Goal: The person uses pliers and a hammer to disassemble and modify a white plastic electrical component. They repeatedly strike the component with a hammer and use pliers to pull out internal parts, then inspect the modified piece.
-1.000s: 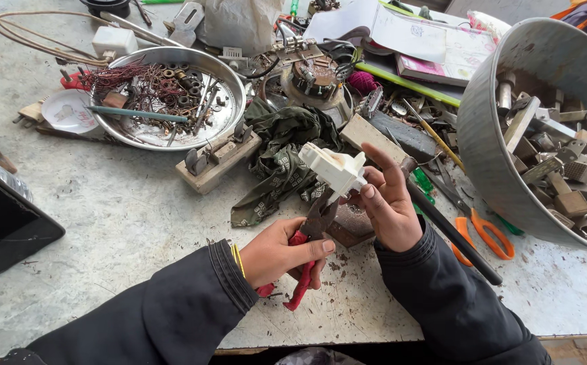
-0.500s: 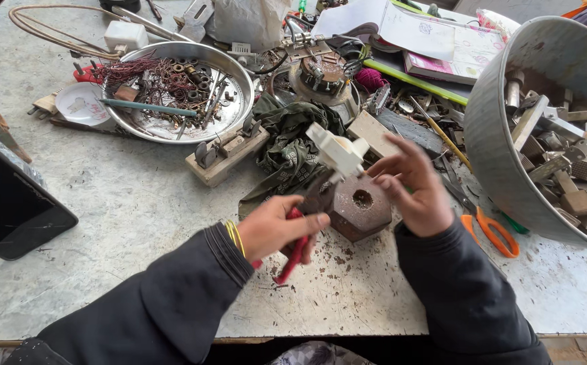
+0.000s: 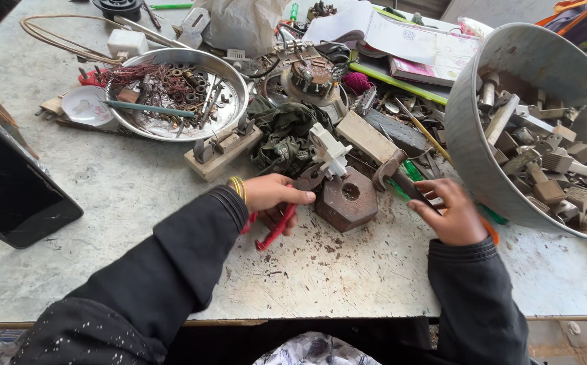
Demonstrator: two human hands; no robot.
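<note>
pliers (image 3: 276, 228) with red handles sit at the centre of the frame, gripped by the left hand (image 3: 272, 195) — their jaws seem to pinch a white plastic part (image 3: 329, 153), though the nose is partly hidden. just right of them a rusty hexagonal block (image 3: 347, 197) lies on the table (image 3: 104, 196). right hand (image 3: 450, 213), lower right, closes loosely on a hammer (image 3: 401, 177) handle beside the grey tub (image 3: 469, 135) of scrap. a steel bowl (image 3: 229, 78) of small parts stands upper left.
</note>
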